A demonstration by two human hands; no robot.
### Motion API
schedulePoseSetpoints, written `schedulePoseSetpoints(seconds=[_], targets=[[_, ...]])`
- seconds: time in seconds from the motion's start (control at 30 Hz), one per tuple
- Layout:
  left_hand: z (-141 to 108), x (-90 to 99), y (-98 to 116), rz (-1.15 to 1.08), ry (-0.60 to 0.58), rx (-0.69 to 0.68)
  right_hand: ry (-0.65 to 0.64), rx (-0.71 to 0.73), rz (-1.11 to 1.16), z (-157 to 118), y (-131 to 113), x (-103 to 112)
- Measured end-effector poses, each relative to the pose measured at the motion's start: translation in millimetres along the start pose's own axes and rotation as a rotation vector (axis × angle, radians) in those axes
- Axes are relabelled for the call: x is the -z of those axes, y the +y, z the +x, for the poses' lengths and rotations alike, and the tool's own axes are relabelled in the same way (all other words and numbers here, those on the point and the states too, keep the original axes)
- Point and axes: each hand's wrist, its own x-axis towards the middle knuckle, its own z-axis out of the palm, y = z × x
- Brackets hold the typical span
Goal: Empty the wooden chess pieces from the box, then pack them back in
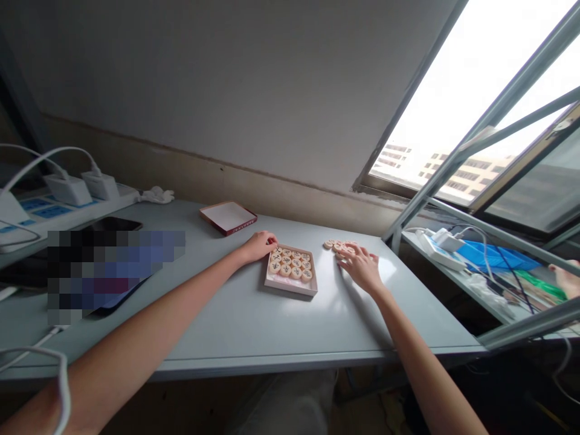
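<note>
Near the middle of the grey desk [217, 320] lies an open shallow box [290, 286] with several round wooden pieces [286, 269] set in rows, dark characters on their tops. Some pink and white lining shows at its front. At the box's back left corner is my left hand [260, 246], its fingers curled in beside the edge; what they hold, if anything, is hidden. My right hand [361, 267] reaches over a small group of loose pieces [336, 245] right of the box, fingers spread, partly covering them.
An upturned box lid [229, 217] lies at the back left. Further left are a dark phone [118, 224], a power strip [63, 199] with white chargers, and cables. A metal frame [410, 220] borders the right side; beyond it another person's hand [566, 279] shows.
</note>
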Motion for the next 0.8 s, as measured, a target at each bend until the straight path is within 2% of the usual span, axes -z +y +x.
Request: schedulePoseSetpoints(seconds=[0.13, 0.3, 0.4, 0.5, 0.57, 0.7, 0.8], targets=[[0.9, -0.9, -1.7, 0.016, -0.003, -0.005, 0.060, 0.055, -0.001, -12.1, -2.5, -4.5], [0.5, -0.9, -0.6, 0.016, -0.004, -0.004, 0.017, 0.131, 0.151, -25.4, -12.6, 14.6], [-0.3, -0.3, 0.9, 0.025, -0.001, -0.004, -0.001, 0.119, 0.321, -25.4, -24.5, 26.7], [-0.1, -0.5, 1.3, 0.031, 0.003, -0.008, -0.023, 0.140, 0.662, -17.3, -50.0, 37.1], [0.3, -0.8, 1.1, 0.046, 0.005, -0.013, -0.076, 0.239, 0.823, -9.8, -73.2, 42.7], [0.5, -0.5, 1.8, 0.080, 0.001, -0.016, -0.201, 0.461, 0.845, 1.8, -114.1, 45.2], [-0.4, 0.5, 3.6, 0.070, -0.011, -0.021, -0.211, 0.539, 0.796, 4.1, -127.3, 38.5]])
